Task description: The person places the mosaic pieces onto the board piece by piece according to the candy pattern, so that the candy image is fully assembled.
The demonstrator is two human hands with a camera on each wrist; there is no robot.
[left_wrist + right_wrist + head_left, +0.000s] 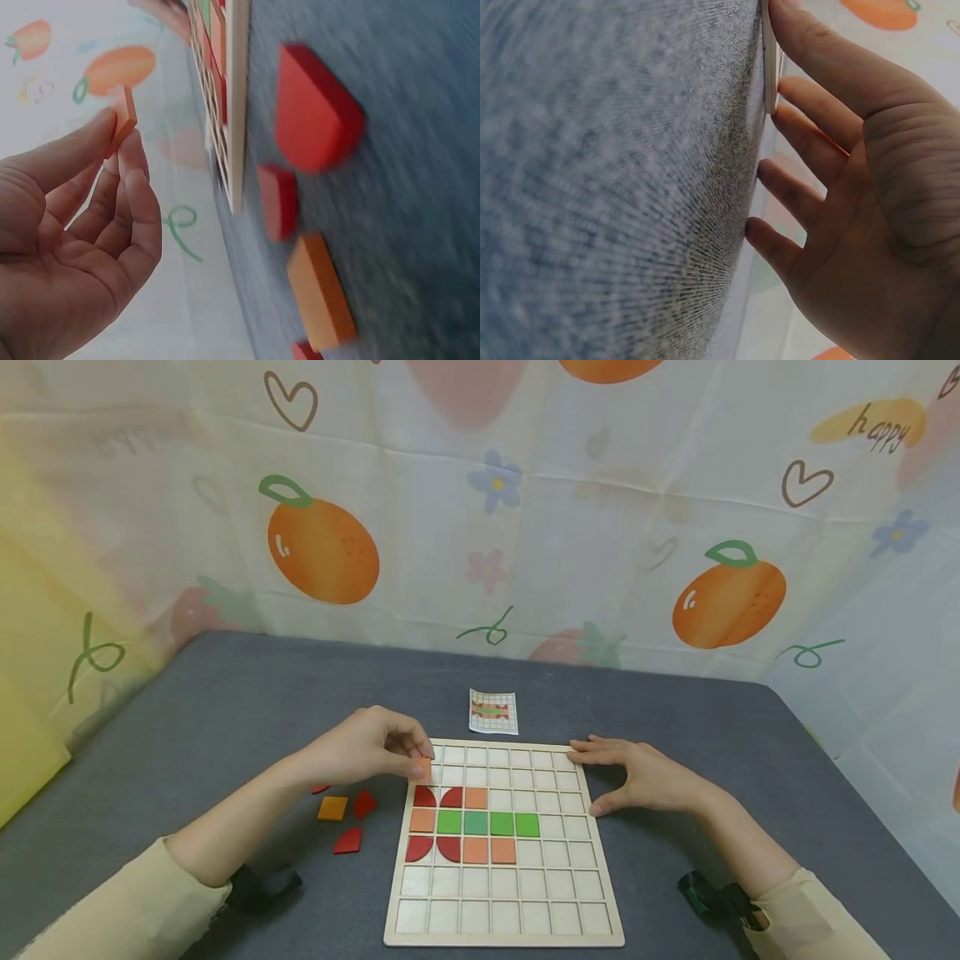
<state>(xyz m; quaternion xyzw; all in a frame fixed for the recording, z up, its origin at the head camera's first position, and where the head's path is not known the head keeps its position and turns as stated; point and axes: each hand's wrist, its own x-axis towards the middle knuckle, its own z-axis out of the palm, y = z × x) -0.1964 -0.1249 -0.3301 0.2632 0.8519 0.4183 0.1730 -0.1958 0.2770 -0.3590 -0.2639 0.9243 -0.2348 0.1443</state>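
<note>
My left hand (372, 747) pinches a light orange square tile (422, 768) between thumb and fingers, over the upper left corner of a wooden grid board (504, 925). In the left wrist view the same tile (125, 120) stands tilted at the fingertips. Red quarter-round tiles (424, 797), light orange squares (476, 797) and a row of green squares (502, 823) fill some cells in the left and middle part of the board. My right hand (648, 777) rests at the board's upper right edge, fingers extended and thumb on the side; the right wrist view shows it touching the rim.
Left of the board lie loose tiles: an orange square (332, 808) and several red pieces (348, 841). A small printed card (492, 712) with a coloured grid pattern lies behind the board. A patterned curtain (420, 527) hangs beyond the dark table (300, 677).
</note>
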